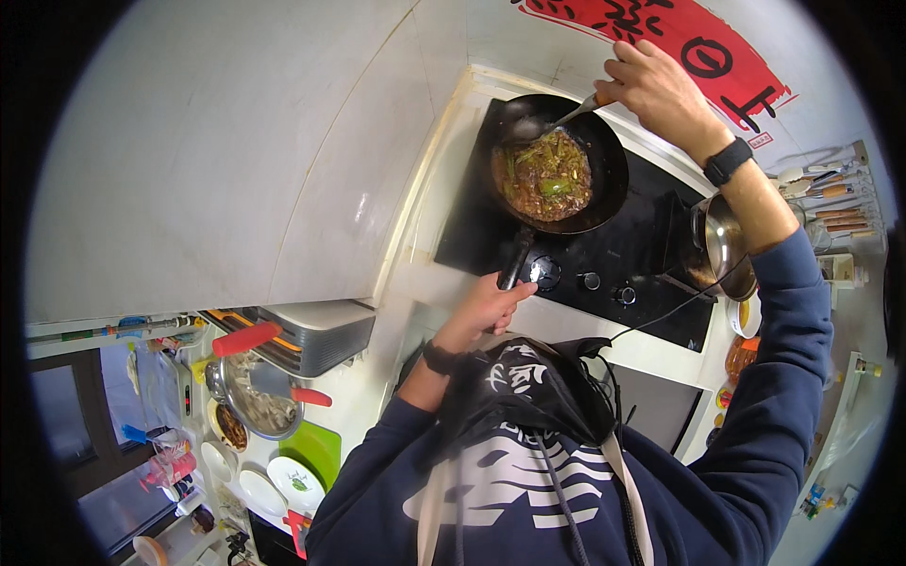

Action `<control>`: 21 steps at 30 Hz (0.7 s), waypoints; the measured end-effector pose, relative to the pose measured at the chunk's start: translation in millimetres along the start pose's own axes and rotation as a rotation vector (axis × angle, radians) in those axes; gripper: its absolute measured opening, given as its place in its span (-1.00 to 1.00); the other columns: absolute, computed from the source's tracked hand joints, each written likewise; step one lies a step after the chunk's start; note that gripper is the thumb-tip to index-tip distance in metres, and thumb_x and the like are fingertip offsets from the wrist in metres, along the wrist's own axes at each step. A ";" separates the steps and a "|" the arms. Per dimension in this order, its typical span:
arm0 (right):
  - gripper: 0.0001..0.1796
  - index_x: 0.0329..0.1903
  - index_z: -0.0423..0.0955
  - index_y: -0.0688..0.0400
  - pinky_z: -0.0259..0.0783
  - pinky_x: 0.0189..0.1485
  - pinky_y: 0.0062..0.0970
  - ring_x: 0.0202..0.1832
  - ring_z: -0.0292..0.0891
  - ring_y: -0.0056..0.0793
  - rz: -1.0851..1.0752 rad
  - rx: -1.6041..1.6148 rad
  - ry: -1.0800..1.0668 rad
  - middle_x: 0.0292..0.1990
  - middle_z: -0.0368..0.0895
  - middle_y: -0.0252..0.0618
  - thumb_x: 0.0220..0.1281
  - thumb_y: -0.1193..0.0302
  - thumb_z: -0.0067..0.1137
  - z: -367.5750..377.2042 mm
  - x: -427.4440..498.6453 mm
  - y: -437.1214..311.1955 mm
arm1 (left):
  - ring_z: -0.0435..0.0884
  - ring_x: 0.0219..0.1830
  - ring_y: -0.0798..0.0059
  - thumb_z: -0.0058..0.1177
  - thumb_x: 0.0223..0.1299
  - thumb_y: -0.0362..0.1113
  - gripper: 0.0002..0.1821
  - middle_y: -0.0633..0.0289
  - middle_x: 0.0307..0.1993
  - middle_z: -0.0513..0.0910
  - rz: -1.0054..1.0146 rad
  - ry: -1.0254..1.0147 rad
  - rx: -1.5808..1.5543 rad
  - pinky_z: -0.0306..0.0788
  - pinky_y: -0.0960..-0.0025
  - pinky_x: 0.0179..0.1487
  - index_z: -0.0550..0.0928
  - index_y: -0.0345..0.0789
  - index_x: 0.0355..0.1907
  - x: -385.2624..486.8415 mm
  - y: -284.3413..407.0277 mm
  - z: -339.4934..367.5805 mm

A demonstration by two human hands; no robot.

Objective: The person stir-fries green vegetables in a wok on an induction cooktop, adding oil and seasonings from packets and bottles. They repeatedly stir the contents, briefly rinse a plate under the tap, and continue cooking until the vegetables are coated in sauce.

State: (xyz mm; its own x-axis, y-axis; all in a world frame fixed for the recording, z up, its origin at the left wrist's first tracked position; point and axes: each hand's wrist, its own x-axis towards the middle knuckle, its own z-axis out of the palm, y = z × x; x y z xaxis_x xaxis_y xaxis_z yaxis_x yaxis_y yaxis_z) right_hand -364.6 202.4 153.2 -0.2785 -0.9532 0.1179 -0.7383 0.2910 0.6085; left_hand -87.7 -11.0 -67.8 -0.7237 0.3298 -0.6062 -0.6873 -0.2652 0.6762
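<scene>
A black wok (610, 189) sits on the left part of a black glass cooktop (648, 209). In it lies a saucy dish of green peppers and chopped bits (548, 177). My left hand (483, 305) grips the wok's dark handle (517, 258), its thumb close to the leftmost control knob (545, 273). Above the wok's far rim, my right hand (640, 81) holds the wooden-ended handle of a metal ladle (586, 106). The ladle's bowl (525, 129) is down inside the wok at the food's far left edge, partly blurred.
A steel pot (725, 240) stands on the cooktop's right side, below my right forearm. Utensils (842, 191) hang at the far right. Leftward are a grey knife holder (325, 339), a cleaver with a red handle (311, 396), a steel bowl of pale food (265, 417) and white plates (294, 481).
</scene>
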 end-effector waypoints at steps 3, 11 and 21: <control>-0.86 -0.21 0.78 -0.17 0.39 0.22 -0.41 0.20 0.42 -0.42 -0.008 0.077 0.003 -0.17 0.63 -0.53 0.21 0.31 0.29 2.6 0.5 -2.9 | 0.25 -0.74 0.74 0.33 0.46 -0.09 -0.64 0.48 -0.66 0.32 0.003 -0.003 -0.008 0.17 0.49 -0.68 0.44 -0.20 -0.17 -0.5 0.8 -0.9; -0.85 -0.21 0.75 -0.10 0.39 0.22 -0.42 0.13 0.43 -0.44 -0.025 0.004 0.044 -0.17 0.61 -0.54 0.19 0.28 0.28 -8.6 3.1 -9.1 | 0.16 -0.76 0.76 0.34 0.46 -0.07 -0.66 0.53 -0.67 0.26 0.030 0.021 -0.029 0.05 0.50 -0.69 0.45 -0.17 -0.18 -1.0 -5.4 2.1; -0.66 0.03 0.70 -0.03 0.37 0.00 -0.46 -0.01 0.39 -0.46 -0.033 -0.003 0.089 -0.22 0.52 -0.50 0.20 0.28 0.20 -26.6 -56.0 -34.8 | 0.24 -0.75 0.74 0.29 0.49 -0.06 -0.64 0.52 -0.65 0.31 0.141 0.043 0.001 0.13 0.51 -0.69 0.42 -0.13 -0.30 -3.8 13.5 1.4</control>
State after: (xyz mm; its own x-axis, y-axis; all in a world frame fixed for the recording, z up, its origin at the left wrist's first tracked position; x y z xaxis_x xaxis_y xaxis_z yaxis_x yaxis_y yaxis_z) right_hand -306.9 243.4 146.3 -0.1979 -0.9659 0.1669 -0.7447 0.2589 0.6152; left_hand -94.1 -14.6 -55.8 -0.8153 0.2497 -0.5224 -0.5783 -0.3053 0.7566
